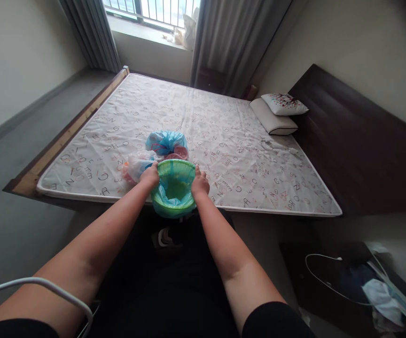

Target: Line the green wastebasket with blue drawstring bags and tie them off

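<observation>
Between my two hands is a green trash can (175,165), held at its rim over the near edge of the bed. A thin blue plastic bag (169,213) lines it and folds out over the rim on the near side. My left hand (149,177) grips the left side of the rim, and my right hand (200,182) grips the right side. Just beyond the can on the mattress lie a blue plastic bag (164,142), a pinkish bundle (179,153) and a whitish translucent bag (137,163) with pink and orange contents.
The bare mattress (220,141) has printed letters and a wooden side rail (79,119) at left. Two pillows (282,105) lie by the dark headboard (351,141). A dark nightstand (316,277) with a cable and cloth stands at lower right. A white cable (48,284) crosses near my left arm.
</observation>
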Demonstrator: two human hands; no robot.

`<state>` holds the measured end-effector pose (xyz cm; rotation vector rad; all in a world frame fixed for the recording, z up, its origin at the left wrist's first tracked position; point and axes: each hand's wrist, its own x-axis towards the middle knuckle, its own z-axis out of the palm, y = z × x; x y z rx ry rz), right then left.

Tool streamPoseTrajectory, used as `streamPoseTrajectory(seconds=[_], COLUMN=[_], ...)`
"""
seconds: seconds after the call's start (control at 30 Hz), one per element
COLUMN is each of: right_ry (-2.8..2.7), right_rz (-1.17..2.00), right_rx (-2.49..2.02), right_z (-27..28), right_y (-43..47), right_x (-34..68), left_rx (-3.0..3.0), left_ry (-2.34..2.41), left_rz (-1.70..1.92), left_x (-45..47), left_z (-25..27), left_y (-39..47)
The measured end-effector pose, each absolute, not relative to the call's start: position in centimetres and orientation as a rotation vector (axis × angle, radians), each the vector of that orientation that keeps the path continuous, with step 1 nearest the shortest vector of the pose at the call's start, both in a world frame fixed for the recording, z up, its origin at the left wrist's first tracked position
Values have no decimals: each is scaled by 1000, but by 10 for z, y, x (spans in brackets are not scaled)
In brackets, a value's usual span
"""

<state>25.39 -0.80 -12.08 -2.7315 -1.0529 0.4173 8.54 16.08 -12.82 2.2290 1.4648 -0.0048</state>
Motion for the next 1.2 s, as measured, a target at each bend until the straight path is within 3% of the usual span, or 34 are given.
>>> streamPoseTrajectory(seconds=[1.2], right_ry=[-1054], right_rz=[384], right_rx=[-2726], right_z=[-142], right_y=[-19], right_x=[242], left_rx=[2108], left_ry=[1538], left_rz=[120], left_x=[78], left_z=[-152], left_y=[127])
